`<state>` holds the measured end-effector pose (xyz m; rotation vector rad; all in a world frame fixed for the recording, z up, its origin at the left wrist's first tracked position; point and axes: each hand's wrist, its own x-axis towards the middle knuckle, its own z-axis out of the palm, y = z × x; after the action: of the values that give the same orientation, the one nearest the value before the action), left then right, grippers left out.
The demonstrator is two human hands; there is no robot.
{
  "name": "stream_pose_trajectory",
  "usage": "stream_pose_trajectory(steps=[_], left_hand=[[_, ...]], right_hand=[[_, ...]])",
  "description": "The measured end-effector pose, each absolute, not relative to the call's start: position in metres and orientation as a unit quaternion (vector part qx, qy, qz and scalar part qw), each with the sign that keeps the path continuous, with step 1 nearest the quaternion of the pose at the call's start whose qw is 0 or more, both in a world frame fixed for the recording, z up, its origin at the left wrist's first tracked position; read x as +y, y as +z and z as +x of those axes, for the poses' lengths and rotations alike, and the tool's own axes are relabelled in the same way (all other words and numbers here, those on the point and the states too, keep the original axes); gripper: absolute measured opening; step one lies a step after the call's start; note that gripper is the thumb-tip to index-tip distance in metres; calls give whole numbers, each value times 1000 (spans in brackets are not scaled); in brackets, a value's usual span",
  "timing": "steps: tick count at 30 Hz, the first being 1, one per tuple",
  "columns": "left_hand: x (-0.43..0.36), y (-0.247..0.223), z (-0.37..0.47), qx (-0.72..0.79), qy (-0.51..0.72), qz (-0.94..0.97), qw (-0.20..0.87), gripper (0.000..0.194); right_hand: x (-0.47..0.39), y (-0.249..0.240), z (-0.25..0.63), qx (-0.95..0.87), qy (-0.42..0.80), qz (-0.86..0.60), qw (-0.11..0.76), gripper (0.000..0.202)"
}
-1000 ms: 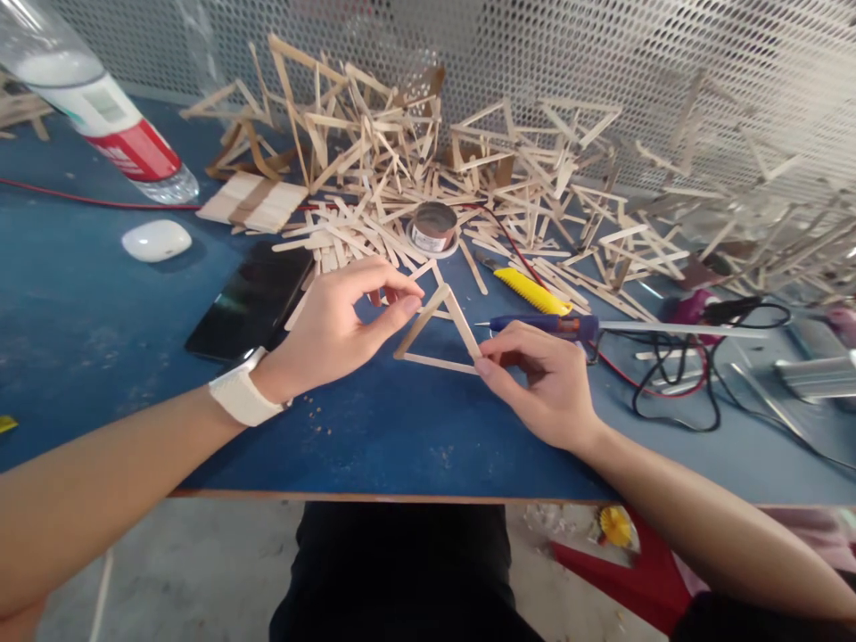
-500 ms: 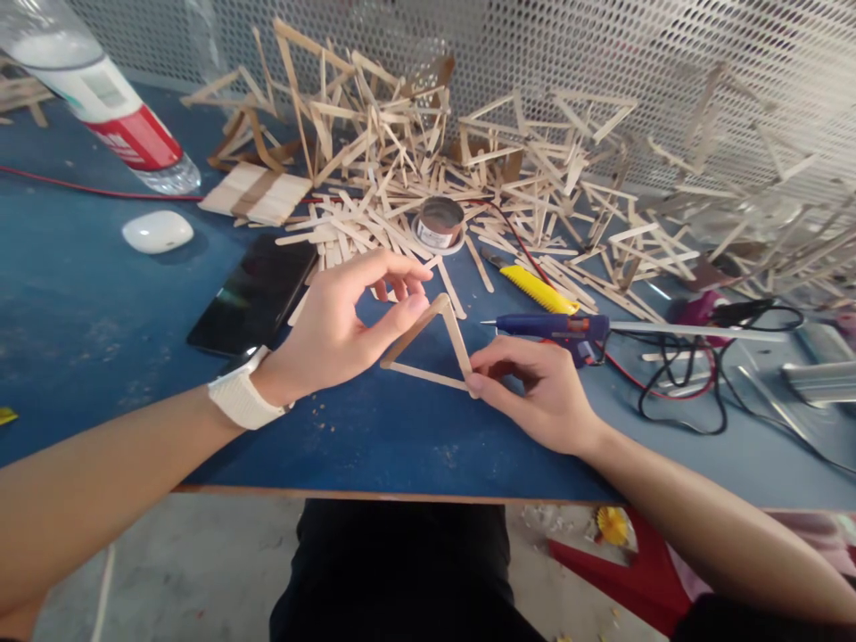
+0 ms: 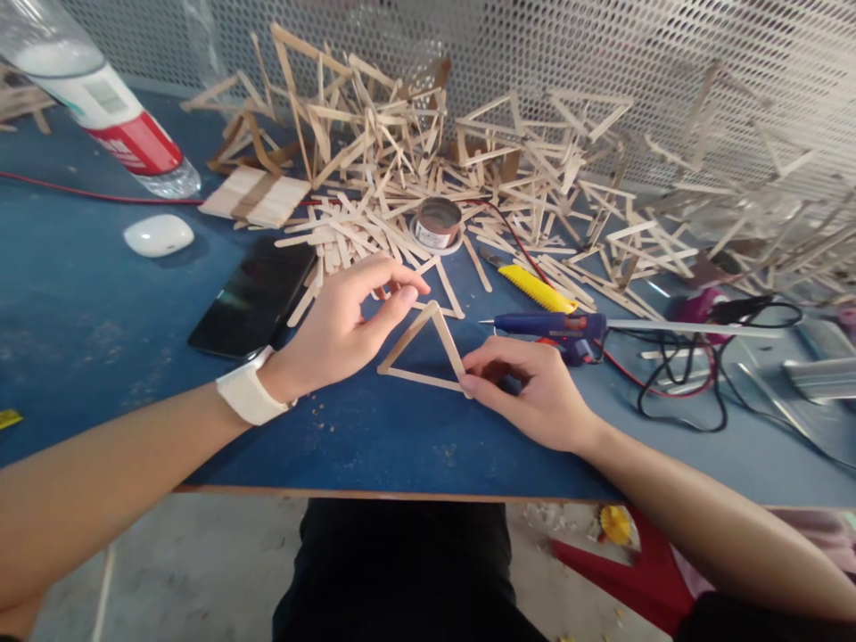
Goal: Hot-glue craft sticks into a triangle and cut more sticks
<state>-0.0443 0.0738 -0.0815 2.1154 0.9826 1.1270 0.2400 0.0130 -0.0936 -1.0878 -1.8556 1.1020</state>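
A triangle of three wooden craft sticks [image 3: 449, 342] is pinched at its right corner between the thumb and forefinger of my right hand [image 3: 525, 390]. The triangle is just above or on the blue tabletop; I cannot tell which. My left hand [image 3: 341, 325] hovers by the triangle's upper left side, with thumb and fingers curved, slightly apart, and nothing held. Behind the triangle lies another joined group of sticks [image 3: 449, 287], partly hidden by my left hand. A blue glue gun [image 3: 548, 324] with a long glue stick in its back lies just beyond my right hand.
A yellow utility knife [image 3: 539, 288], a small round tin [image 3: 437, 223] and a heap of loose and joined sticks [image 3: 401, 160] spread along the back. To the left are a black phone [image 3: 251, 299], a white case [image 3: 159, 235] and a water bottle [image 3: 127, 125]. Cables [image 3: 682, 406] tangle at right.
My left hand has come away from the triangle's top corner and its fingertips now stand clear of it. My right hand keeps its pinch, the triangle shifting slightly left.
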Motion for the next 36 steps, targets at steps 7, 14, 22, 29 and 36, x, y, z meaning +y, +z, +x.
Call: stream_pose_trajectory(steps=[7, 14, 22, 29, 36], left_hand=[[73, -85, -46, 396, 344, 796, 301, 43], [82, -81, -48, 366, 274, 832, 315, 46], [80, -79, -45, 364, 296, 844, 257, 48], [85, -80, -49, 426, 300, 830, 199, 50], [106, -94, -60, 484, 244, 831, 122, 45]], right_hand=[[12, -93, 238, -690, 426, -455, 367, 9], [14, -99, 239, -635, 410, -472, 454, 36], [16, -98, 237, -622, 420, -458, 478, 39], [15, -103, 239, -632, 410, -451, 478, 36], [7, -102, 238, -704, 398, -426, 406, 27]])
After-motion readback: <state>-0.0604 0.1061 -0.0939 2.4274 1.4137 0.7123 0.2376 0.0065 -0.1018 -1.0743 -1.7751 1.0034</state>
